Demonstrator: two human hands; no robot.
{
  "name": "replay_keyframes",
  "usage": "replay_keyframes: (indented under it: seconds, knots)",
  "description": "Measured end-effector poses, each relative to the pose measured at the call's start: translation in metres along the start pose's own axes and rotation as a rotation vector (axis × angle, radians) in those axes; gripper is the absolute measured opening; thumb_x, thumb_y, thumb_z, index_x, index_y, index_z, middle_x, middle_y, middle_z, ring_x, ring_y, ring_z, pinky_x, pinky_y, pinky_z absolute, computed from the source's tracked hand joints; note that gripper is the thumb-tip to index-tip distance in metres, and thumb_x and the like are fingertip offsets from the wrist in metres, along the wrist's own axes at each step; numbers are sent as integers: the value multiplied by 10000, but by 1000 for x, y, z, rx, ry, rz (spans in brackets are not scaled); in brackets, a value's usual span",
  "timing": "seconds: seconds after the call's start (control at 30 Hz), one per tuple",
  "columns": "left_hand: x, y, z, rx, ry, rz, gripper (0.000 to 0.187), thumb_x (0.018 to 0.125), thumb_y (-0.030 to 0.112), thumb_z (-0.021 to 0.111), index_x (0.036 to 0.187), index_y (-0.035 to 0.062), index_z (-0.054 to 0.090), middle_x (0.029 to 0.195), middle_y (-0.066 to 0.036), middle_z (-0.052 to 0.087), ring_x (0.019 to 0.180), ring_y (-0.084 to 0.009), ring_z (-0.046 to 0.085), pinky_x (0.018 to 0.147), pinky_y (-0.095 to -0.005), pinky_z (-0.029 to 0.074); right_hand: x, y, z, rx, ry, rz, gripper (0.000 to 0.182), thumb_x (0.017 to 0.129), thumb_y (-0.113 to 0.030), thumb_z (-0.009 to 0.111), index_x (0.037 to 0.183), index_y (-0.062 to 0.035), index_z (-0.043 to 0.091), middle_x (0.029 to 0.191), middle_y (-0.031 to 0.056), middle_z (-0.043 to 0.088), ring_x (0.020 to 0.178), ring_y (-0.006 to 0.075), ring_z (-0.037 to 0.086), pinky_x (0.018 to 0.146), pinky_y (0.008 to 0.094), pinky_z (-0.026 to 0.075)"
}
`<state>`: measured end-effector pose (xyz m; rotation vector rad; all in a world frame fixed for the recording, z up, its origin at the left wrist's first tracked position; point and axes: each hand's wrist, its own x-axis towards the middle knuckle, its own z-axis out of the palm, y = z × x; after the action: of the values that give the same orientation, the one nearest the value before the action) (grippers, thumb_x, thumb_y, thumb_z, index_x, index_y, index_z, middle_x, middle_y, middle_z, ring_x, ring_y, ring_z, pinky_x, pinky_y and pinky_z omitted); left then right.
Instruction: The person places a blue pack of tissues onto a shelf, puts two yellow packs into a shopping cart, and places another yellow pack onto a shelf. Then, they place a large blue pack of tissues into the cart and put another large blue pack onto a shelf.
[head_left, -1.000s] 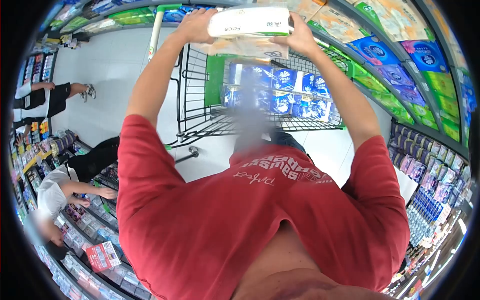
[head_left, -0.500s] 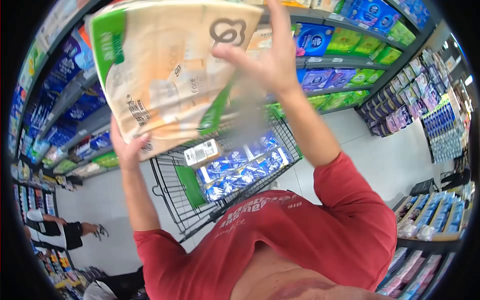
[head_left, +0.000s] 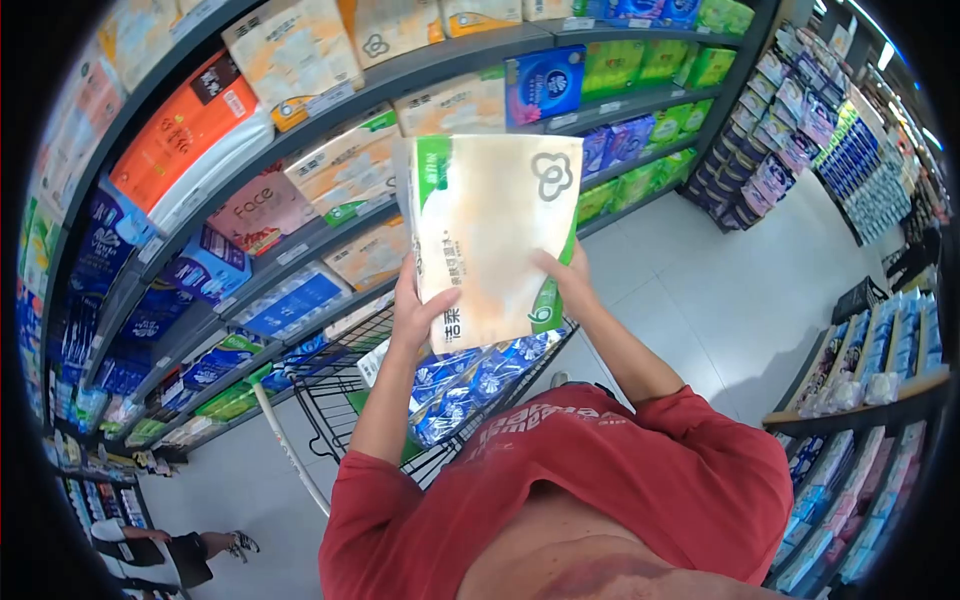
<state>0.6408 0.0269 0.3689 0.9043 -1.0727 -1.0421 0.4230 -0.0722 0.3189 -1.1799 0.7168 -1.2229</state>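
A cream tissue pack [head_left: 490, 240] with green corners and an orange tint is held upright between both hands. My left hand [head_left: 413, 305] grips its lower left side, thumb across the front. On the right side, my right hand [head_left: 568, 275] holds the lower edge, its thumb on the front face. Under the pack stands a black wire shopping cart [head_left: 325, 405]. Blue patterned packs [head_left: 470, 385] lie inside it, beside a white pack partly hidden by my left forearm.
Shelves [head_left: 300, 130] of tissue packs curve along the left and front, with an orange pack [head_left: 190, 135] among them. Hanging goods [head_left: 760, 150] stand at the right. A person [head_left: 150, 555] is at the lower left. More shelving [head_left: 870, 400] stands at the lower right.
The tissue pack has moved down and right, farther from the camera. My right hand, raised and spread before, is now against the pack's side. The view has shifted, showing more shelf.
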Motion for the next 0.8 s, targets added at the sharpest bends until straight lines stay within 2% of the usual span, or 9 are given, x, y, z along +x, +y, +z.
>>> replay_keyframes:
  seconds: [0.07, 0.13, 0.17, 0.27, 0.3, 0.4, 0.5, 0.57, 0.8]
  knots:
    - [19, -14, 13, 45, -40, 5, 729, 714, 140, 721, 1323, -33, 359, 1164, -136, 561, 1042, -205, 569, 898, -313, 449, 1, -17, -18, 4, 36, 1, 578, 795, -134, 694, 1269, 23, 404, 1155, 129, 557, 1023, 195, 568, 861, 314, 475]
    - [41, -26, 29, 98, -116, 127, 702, 743, 209, 714, 1309, -39, 380, 1161, -138, 563, 1046, -202, 566, 896, -311, 446, 5, -31, -37, 13, 98, -16, 571, 799, -143, 694, 1263, 26, 407, 1150, 129, 559, 1017, 196, 570, 860, 314, 474]
    - [52, -32, 33, 151, -115, 106, 653, 790, 274, 688, 1285, -43, 406, 1152, -142, 566, 1022, -201, 572, 871, -311, 455, 8, -35, -46, 23, 144, -28, 565, 803, -152, 695, 1256, 29, 410, 1144, 129, 560, 1011, 197, 572, 859, 315, 474]
    - [91, -29, 77, 261, -120, -58, 591, 822, 267, 671, 1263, -43, 429, 1137, -149, 569, 989, -194, 582, 830, -308, 473, 22, -43, -89, 84, 128, -83, 565, 807, -162, 696, 1252, 37, 410, 1151, 128, 558, 1012, 197, 570, 862, 316, 471]
    - [104, -32, 96, 225, -112, -102, 545, 840, 224, 658, 1255, -42, 426, 1108, -153, 582, 950, -187, 598, 788, -301, 494, 29, -47, -106, 82, 133, -89, 565, 807, -162, 696, 1252, 37, 410, 1151, 128, 558, 1012, 197, 570, 862, 316, 471]
    - [132, -42, 165, 68, -45, -59, 557, 821, 176, 674, 1261, -40, 408, 1080, -152, 593, 933, -180, 608, 775, -294, 507, 57, -62, -161, 40, 169, -129, 569, 811, -170, 698, 1254, 40, 408, 1157, 128, 558, 1012, 194, 572, 866, 314, 469]
    - [169, -59, 223, 43, -47, -79, 574, 806, 141, 681, 1269, -35, 390, 1070, -147, 596, 922, -182, 613, 775, -294, 513, 90, -80, -224, 7, 125, -107, 580, 810, -165, 701, 1262, 42, 403, 1167, 131, 555, 1026, 190, 567, 876, 313, 463]
    - [198, -69, 258, 28, -34, -73, 581, 799, 135, 681, 1272, -32, 389, 1074, -143, 594, 924, -180, 613, 780, -295, 510, 116, -94, -262, 38, 153, -136, 561, 778, -97, 710, 1249, 26, 433, 1130, 118, 588, 985, 165, 587, 834, 289, 483]
    - [269, -98, 334, 23, 5, -25, 650, 744, 174, 707, 1276, -21, 388, 1105, -132, 582, 966, -181, 597, 829, -307, 486, 190, -156, -350, -106, 48, -176, 651, 740, -135, 752, 1269, 22, 408, 1148, 137, 581, 1015, 184, 579, 848, 305, 480]
